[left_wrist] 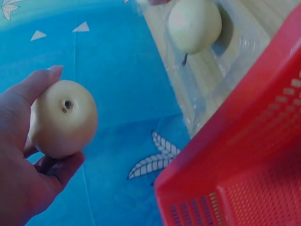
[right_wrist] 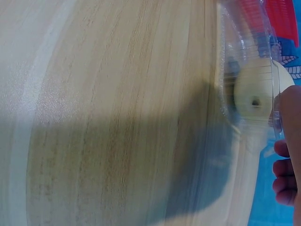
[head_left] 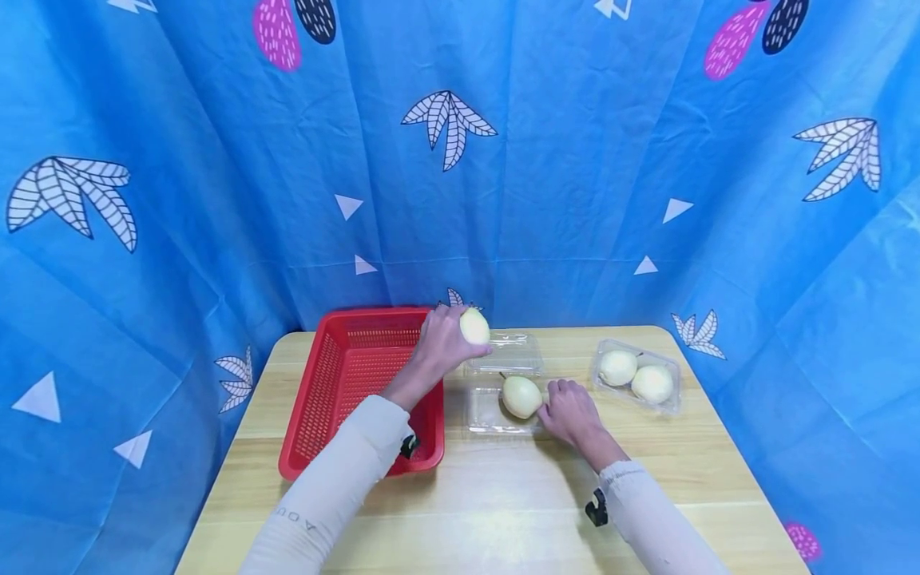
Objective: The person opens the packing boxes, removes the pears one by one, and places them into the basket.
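My left hand (head_left: 443,339) grips a pale yellow pear (head_left: 474,327) in the air, above the right rear corner of the red basket. In the left wrist view, thumb and fingers wrap that pear (left_wrist: 66,117), its dark blossom end facing the camera. Another pear (head_left: 521,397) sits in an open clear plastic box (head_left: 485,411), stem pointing to the back left. At the box's right end my right hand (head_left: 571,411) pinches the rim, close beside this pear. The right wrist view shows the curled fingers (right_wrist: 284,174) by the box wall; the thumb's contact is mostly hidden.
A red perforated basket (head_left: 434,431) stands on the left of the wooden table (head_left: 460,519). The clear lid (head_left: 513,354) lies folded back behind the box. On the right, another clear box (head_left: 674,406) holds two pears (head_left: 636,375). Blue patterned curtain (head_left: 575,160) surrounds the table.
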`<action>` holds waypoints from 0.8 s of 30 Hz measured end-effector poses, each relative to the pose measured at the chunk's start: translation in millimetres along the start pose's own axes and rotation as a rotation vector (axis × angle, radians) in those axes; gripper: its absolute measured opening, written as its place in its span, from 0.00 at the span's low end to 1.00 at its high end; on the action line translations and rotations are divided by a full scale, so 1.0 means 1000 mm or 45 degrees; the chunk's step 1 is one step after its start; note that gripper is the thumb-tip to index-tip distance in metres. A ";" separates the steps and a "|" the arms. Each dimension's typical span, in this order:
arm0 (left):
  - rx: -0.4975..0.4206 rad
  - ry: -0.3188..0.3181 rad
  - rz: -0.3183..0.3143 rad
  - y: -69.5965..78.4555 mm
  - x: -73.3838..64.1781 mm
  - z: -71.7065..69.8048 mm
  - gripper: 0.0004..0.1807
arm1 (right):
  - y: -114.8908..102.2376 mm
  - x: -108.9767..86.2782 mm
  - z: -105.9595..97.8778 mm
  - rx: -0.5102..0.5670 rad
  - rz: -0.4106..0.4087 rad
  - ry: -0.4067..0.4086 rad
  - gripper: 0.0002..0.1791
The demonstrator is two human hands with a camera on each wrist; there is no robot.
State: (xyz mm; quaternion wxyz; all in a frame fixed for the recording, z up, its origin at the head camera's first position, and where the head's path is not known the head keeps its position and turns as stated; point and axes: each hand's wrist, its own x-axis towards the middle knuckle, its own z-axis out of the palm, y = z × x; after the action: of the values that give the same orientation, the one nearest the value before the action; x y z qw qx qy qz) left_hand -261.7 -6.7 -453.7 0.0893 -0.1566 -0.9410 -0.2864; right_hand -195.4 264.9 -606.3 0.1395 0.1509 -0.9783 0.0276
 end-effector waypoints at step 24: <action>0.012 0.038 -0.173 -0.094 0.020 -0.023 0.48 | 0.001 -0.002 0.002 0.019 0.016 -0.027 0.14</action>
State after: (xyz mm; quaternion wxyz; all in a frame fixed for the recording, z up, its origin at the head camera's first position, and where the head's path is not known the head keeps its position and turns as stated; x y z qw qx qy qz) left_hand -311.0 -89.3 -477.6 0.0842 -0.0879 -0.9493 -0.2898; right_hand -194.3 266.5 -609.0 0.1277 0.1461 -0.9804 0.0342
